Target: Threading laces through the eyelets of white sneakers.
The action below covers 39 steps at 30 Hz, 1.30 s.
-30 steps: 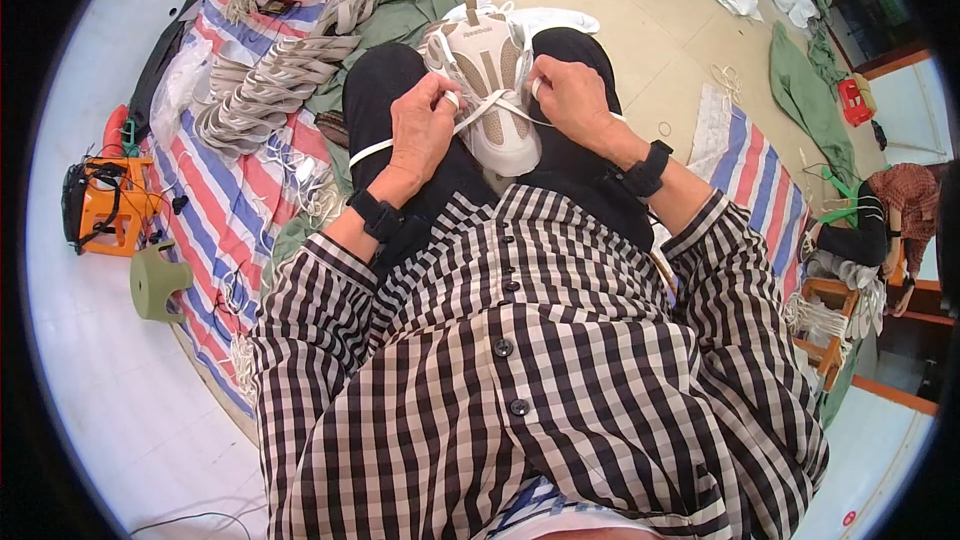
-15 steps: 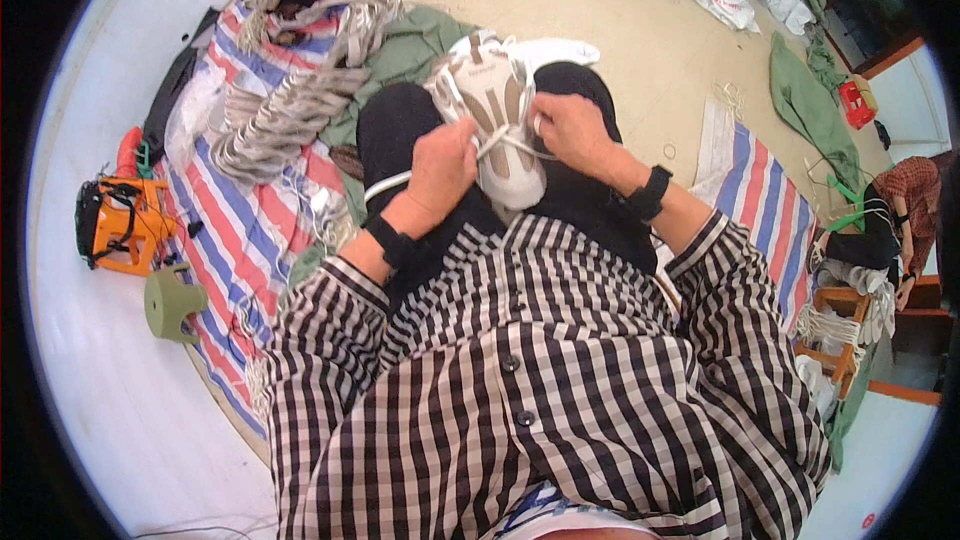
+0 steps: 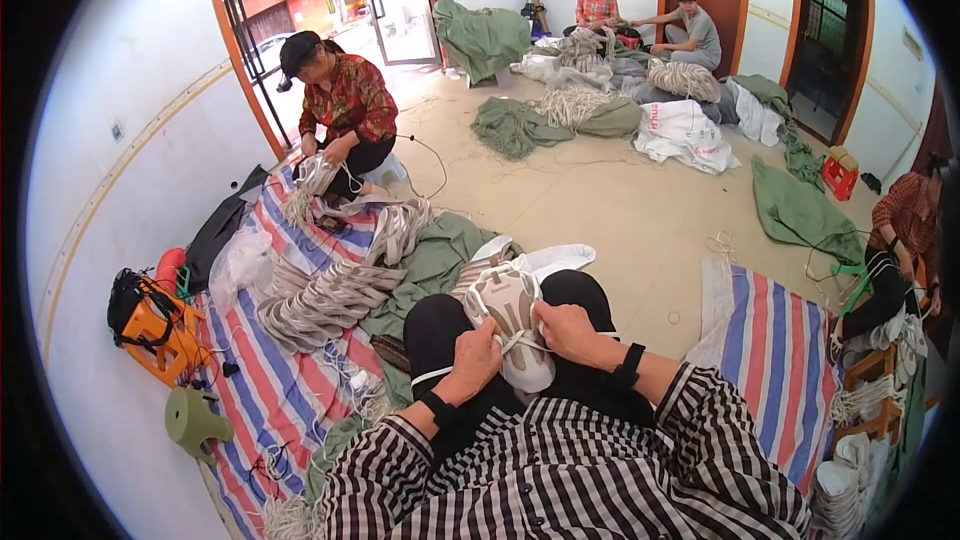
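Note:
A beige and white shoe upper (image 3: 512,302) rests on my lap between my black-trousered knees, its rounded end toward me. White shoelace (image 3: 522,340) crosses over it between my hands. My left hand (image 3: 474,358) is closed in a pinch on the lace at the upper's left side. On the right side, my right hand (image 3: 568,330) pinches the lace too, fingers curled. The lace ends inside my fingers are hidden. Just beyond, more striped beige uppers (image 3: 480,268) and a white cloth-like piece (image 3: 560,258) lie by my knees.
A long stack of beige uppers (image 3: 325,305) lies on a striped sheet (image 3: 262,355) at left, beside green cloth (image 3: 425,265). An orange stool (image 3: 165,335) and a green stool (image 3: 195,420) stand by the wall. Several people work around the room, one (image 3: 345,105) at far left.
The view has tilted up, bringing the far room, doorway and co-workers into sight. Both my hands stay on the lace, in nearly the same place over the shoe upper.

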{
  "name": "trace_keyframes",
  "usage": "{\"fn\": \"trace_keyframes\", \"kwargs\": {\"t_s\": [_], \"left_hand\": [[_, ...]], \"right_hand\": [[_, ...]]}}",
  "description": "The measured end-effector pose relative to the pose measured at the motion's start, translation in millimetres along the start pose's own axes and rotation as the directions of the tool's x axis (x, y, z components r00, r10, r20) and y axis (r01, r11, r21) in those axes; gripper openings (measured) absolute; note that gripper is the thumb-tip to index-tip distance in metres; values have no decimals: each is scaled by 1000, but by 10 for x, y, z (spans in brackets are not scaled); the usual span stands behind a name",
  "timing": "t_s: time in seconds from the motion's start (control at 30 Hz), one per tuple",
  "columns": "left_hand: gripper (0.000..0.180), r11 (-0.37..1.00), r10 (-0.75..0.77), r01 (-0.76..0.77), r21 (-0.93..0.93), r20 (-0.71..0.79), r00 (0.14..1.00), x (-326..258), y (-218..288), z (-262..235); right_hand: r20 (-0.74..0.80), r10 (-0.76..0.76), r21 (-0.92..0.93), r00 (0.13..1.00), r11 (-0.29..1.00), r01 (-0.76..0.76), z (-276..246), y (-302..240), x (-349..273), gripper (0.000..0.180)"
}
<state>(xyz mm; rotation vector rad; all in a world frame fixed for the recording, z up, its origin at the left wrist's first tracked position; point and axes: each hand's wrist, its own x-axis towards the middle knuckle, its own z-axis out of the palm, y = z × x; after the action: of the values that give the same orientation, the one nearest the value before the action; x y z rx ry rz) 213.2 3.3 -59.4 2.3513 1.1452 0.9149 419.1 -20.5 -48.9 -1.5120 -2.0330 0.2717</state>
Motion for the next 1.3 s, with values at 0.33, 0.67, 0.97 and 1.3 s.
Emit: {"fn": "trace_keyframes", "kwargs": {"t_s": [0.33,0.67,0.97,1.3], "left_hand": [[14,999,35,-34,-33,23,999,47,-56,-43],[13,993,-21,26,-116,47,999,54,-82,-110],[12,992,-24,30,-125,55,998,51,-66,-61],[11,991,-44,49,-127,38,998,110,-89,-77]], "right_hand": [[202,-220,-97,954,965,243,-387,2,72,23],[-752,-506,95,423,551,829,-2269,-1435,16,72],[-916,-287,156,279,386,909,-2517,-1692,-195,75],[-885,-360,86,296,497,864,-2563,-1612,-218,74]]}}
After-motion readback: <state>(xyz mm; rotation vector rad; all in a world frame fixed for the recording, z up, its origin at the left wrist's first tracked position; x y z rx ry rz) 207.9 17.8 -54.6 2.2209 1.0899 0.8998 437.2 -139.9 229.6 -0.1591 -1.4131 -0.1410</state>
